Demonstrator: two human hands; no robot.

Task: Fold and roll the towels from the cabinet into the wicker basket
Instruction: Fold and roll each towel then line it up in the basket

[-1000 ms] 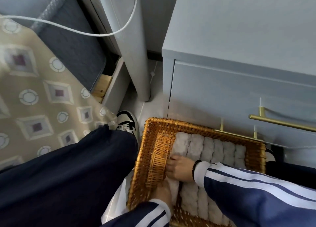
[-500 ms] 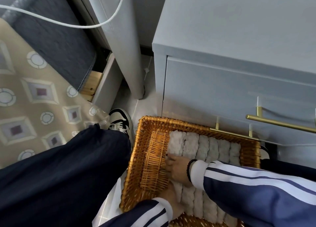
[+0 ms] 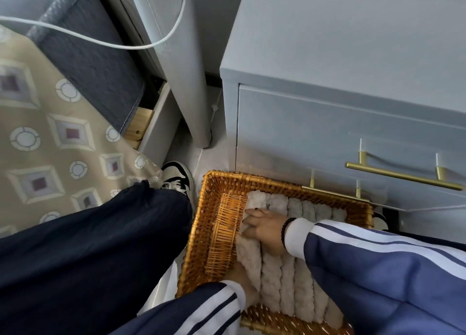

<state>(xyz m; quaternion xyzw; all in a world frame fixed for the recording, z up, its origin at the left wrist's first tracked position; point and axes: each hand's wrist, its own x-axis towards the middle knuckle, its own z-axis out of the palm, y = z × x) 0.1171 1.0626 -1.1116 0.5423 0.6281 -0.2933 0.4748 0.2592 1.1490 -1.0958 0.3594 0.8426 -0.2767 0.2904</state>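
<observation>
1. The right hand [image 3: 264, 227] lies flat on the leftmost rolled towel [image 3: 248, 254], fingers spread and pressing down, not clenched.
2. The left hand [image 3: 243, 284] sits at that roll's near end; its fingers are hidden, so I cannot tell their grip.
3. The roll lies under the right fingers, inside the wicker basket [image 3: 214, 236], touching its neighbour; bare wicker shows just beyond the fingertips.
4. Judged best: press both ends evenly, snug it against the row, and lift off slowly so it doesn't unroll.

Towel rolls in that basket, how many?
6 rolled towels lie side by side in the wicker basket, from mid-basket to its right wall; sleeves may hide more.
</observation>
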